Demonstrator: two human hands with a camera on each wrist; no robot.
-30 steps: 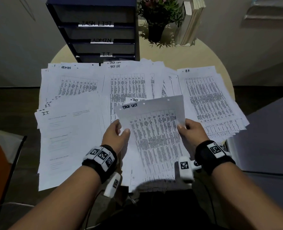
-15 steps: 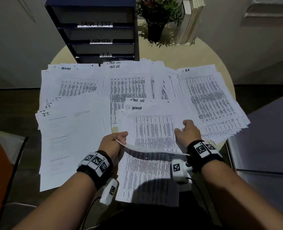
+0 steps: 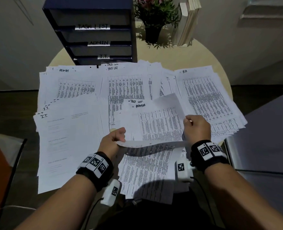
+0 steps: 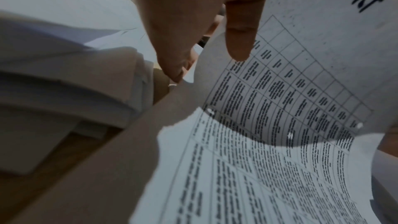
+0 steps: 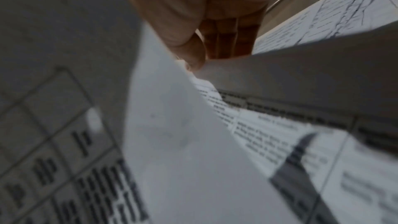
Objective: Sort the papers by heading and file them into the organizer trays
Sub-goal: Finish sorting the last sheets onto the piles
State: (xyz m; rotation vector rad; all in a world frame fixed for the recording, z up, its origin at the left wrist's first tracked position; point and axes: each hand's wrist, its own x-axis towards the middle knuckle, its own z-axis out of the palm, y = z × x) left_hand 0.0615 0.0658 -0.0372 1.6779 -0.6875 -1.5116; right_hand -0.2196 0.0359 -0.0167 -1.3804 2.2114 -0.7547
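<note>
My left hand [image 3: 120, 138] pinches the left edge of a TASK LIST sheet [image 3: 145, 144], which curls over toward me; in the left wrist view my thumb lies on this sheet [image 4: 301, 57] below its heading. My right hand [image 3: 188, 120] pinches the right edge of the ADMIN sheet [image 3: 157, 125] on top of the near stack and lifts that side. Sorted piles lie around: ADMIN [image 3: 71, 83], TASK LIST [image 3: 125, 83], H.R. [image 3: 203, 97] and I.T. [image 3: 67, 138]. The dark organizer [image 3: 94, 17] stands at the back with trays labelled TASK LIST, ADMIN and I.T.
A potted plant [image 3: 154, 19] and upright books [image 3: 187, 22] stand at the back of the round table [image 3: 179, 55], right of the organizer. A grey surface [image 3: 262, 130] lies to the right. Papers overhang the table's near edge.
The TASK LIST sheet, first held up by both hands, folded down toward me in my left hand. My right hand let it go, moved onto the ADMIN sheet and raised its right edge.
</note>
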